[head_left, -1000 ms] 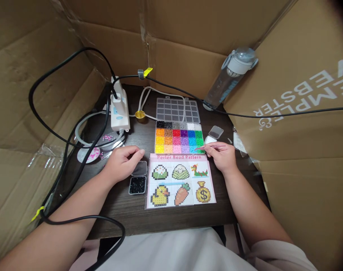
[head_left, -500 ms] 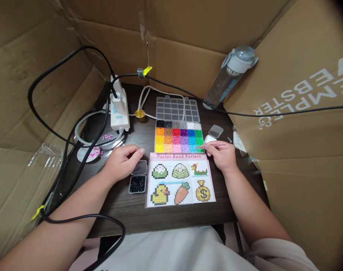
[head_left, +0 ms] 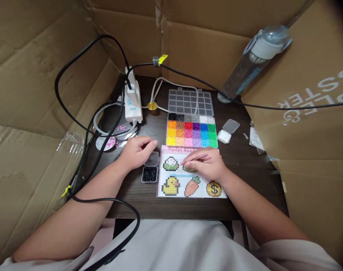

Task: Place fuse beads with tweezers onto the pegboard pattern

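Since the earlier frame, the right hand (head_left: 209, 165) had moved off the bead case and over the printed paper pattern sheet (head_left: 175, 149), and the view had shifted too. Nearest, slim pink tweezers (head_left: 200, 157) sat pinched between its thumb and fingers, tip just above or on the sheet, near the green-and-white figure. Whether the tip held a bead was too small to tell. The tweezers' long axis ran slantwise, tip leftward and slightly toward the wearer, tail rightward and away.

A loosened pinch could have dropped any bead, and the low palm might have dragged the sheet or the clear gridded board (head_left: 158, 190) on it.

Beside the sheet stood a small clear plastic box (head_left: 149, 181) of black beads; the left hand (head_left: 139, 150), loosely curled, lay by its raised lid, where a careless knock could have spilled them. Nothing showed in its fingers, though their inner side was hidden.

Farther off lay the many-coloured, compartmented plastic bead case (head_left: 191, 146), open, and, beyond, a tilted grey translucent bottle (head_left: 245, 73).
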`<state>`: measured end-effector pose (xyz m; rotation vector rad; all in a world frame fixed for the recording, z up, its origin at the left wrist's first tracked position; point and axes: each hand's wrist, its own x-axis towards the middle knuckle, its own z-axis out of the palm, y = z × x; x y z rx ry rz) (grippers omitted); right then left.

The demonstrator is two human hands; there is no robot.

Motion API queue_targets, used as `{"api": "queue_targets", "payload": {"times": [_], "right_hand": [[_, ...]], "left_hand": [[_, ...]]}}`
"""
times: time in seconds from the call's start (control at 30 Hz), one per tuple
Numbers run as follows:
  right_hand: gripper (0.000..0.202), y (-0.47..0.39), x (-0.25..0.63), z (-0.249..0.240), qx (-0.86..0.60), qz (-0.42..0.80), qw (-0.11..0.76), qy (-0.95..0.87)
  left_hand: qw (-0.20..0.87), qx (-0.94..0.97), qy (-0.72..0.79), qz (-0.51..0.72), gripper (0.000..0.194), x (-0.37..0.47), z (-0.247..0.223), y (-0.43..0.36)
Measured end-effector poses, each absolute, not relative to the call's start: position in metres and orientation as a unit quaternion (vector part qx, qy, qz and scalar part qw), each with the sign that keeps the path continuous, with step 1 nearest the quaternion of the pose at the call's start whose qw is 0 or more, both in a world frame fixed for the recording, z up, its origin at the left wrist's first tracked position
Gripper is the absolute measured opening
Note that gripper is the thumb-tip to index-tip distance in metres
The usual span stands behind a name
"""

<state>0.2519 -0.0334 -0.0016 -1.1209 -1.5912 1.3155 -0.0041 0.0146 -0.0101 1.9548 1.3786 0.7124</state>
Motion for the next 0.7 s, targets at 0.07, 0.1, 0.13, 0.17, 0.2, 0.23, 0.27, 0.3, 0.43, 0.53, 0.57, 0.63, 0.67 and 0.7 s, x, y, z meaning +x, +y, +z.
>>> {"api": "queue_targets", "payload": {"times": [0.07,0.1,0.13,0.17,0.2,0.23,0.27,0.3,0.43,0.53,0.57,0.63,0.67,0.7], "right_hand": [[0.006,-0.034,0.2501,-0.0048,-0.424,0.529,0.358,-0.641],[0.006,-0.034,0.2506,-0.0061,-0.42,0.531,0.352,-0.646],[0.007,-0.034,0.2516,-0.0071,-0.416,0.53,0.35,-0.65],[0.007,-0.034,0.2527,-0.0076,-0.415,0.528,0.349,-0.653],[0.008,-0.0339,0.2536,-0.0078,-0.415,0.527,0.347,-0.655],[0.009,-0.0339,0.2542,-0.0078,-0.416,0.528,0.343,-0.656],[0.011,-0.0339,0.2545,-0.0078,-0.415,0.529,0.34,-0.657],[0.012,-0.0339,0.2546,-0.0078,-0.414,0.532,0.337,-0.658],[0.014,-0.0342,0.2535,-0.0091,-0.413,0.539,0.332,-0.655],[0.014,-0.0344,0.2531,-0.0105,-0.411,0.545,0.33,-0.652],[0.014,-0.0344,0.2531,-0.0107,-0.408,0.546,0.33,-0.653],[0.012,-0.0343,0.2531,-0.0108,-0.404,0.545,0.331,-0.656],[0.011,-0.0342,0.2532,-0.0107,-0.402,0.545,0.332,-0.657],[0.01,-0.0341,0.2533,-0.0105,-0.4,0.544,0.333,-0.658]], "left_hand": [[0.32,0.741,0.523,0.272,0.041,-0.0033,-0.0094,0.0141],[0.321,0.741,0.523,0.274,0.041,-0.003,-0.0092,0.0139],[0.322,0.74,0.522,0.276,0.041,-0.0028,-0.0092,0.0137],[0.323,0.739,0.522,0.276,0.041,-0.0027,-0.0094,0.0137],[0.324,0.739,0.522,0.277,0.041,-0.0027,-0.0096,0.0137],[0.324,0.739,0.522,0.277,0.041,-0.0027,-0.01,0.0137],[0.325,0.739,0.522,0.276,0.041,-0.0029,-0.0103,0.0138],[0.325,0.739,0.523,0.275,0.041,-0.003,-0.0105,0.0139],[0.326,0.739,0.521,0.276,0.041,-0.0031,-0.01,0.0139],[0.327,0.74,0.519,0.277,0.041,-0.003,-0.0092,0.0139],[0.327,0.74,0.518,0.277,0.041,-0.003,-0.009,0.0139],[0.329,0.74,0.517,0.277,0.04,-0.0032,-0.009,0.0139],[0.33,0.739,0.517,0.277,0.04,-0.0032,-0.009,0.014],[0.331,0.738,0.518,0.278,0.04,-0.0032,-0.0091,0.014]]}}
